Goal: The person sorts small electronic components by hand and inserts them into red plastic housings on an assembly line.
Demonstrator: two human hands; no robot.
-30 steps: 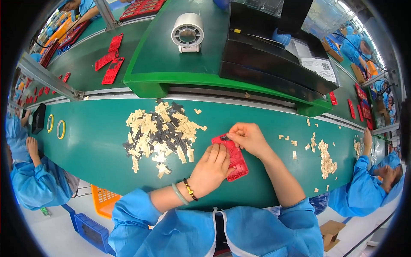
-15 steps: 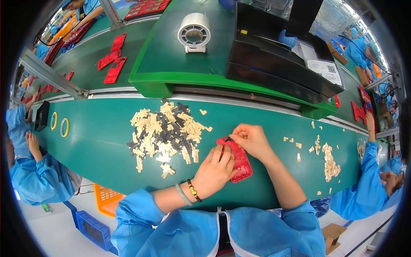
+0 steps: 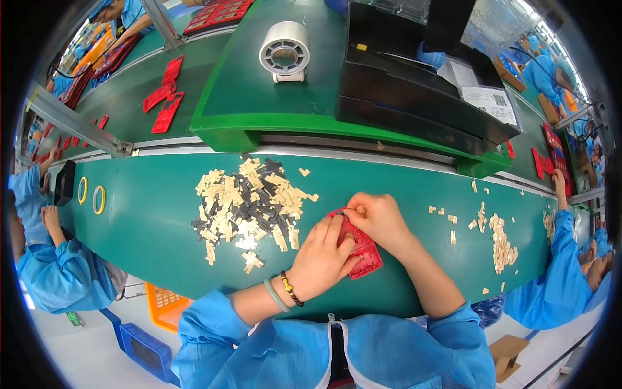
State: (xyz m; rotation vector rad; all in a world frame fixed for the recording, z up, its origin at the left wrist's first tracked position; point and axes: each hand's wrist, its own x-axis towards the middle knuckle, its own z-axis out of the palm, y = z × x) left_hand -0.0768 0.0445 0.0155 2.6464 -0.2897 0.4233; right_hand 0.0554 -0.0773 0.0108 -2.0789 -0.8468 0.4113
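My left hand (image 3: 322, 253) grips a red plastic casing (image 3: 364, 260) over the green bench, its fingers lying across the casing's left side. The casing is tilted, with molded recesses on its face. My right hand (image 3: 379, 219) is closed in a pinch at the casing's top end. A small dark spot shows at its fingertips, too covered to tell what it is. Left of my hands lies a loose pile of small cream and black flat L-shaped pieces (image 3: 249, 201). To the right, cream pieces (image 3: 500, 243) of similar shape lie scattered.
A green raised shelf (image 3: 223, 133) stands beyond, carrying a white fan (image 3: 285, 52) and a black box (image 3: 414, 97). Red casings (image 3: 168, 111) lie on the belt behind. Two tape rolls (image 3: 98, 200) are at left. Co-workers in blue sleeves (image 3: 61, 272) sit on both sides.
My left fingers have shifted slightly over the red casing. My right hand keeps its pinch at the top end, where less of the dark piece shows. The view has shifted slightly.
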